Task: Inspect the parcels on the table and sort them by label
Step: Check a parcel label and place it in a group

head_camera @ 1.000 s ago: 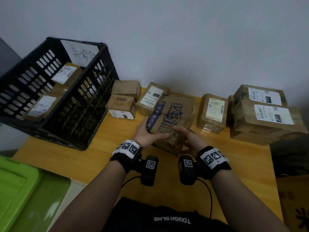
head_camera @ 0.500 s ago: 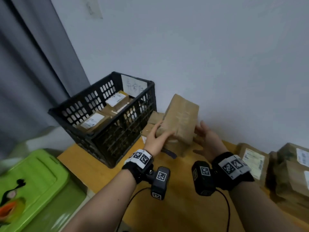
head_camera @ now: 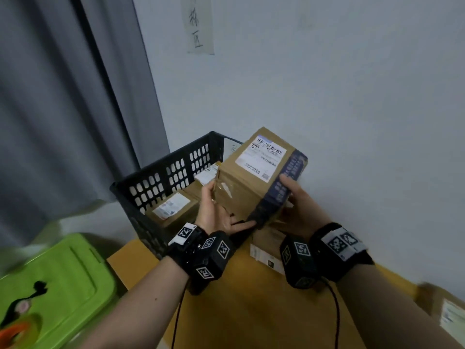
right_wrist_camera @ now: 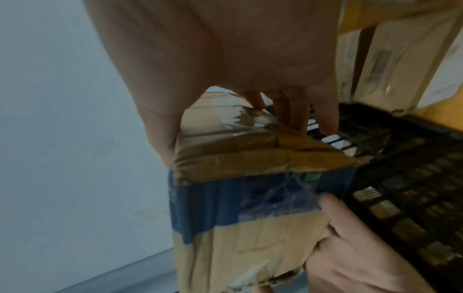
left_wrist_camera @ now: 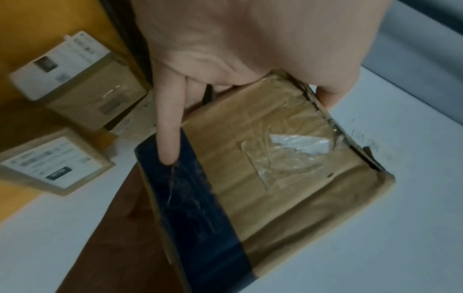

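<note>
Head view: parcel (head_camera: 254, 177) label (head_camera: 261, 157) barcoded, blurred.

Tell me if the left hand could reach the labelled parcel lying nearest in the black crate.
Probably not yet: the left hand grips the brown taped cardboard parcel, though nothing covers the labelled parcel in the black plastic crate.

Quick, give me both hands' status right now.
Left hand: holding the cardboard parcel, fingers and thumb curled round its left end.
Right hand: holding the same parcel, thumb curled over its blue-printed end.
</note>
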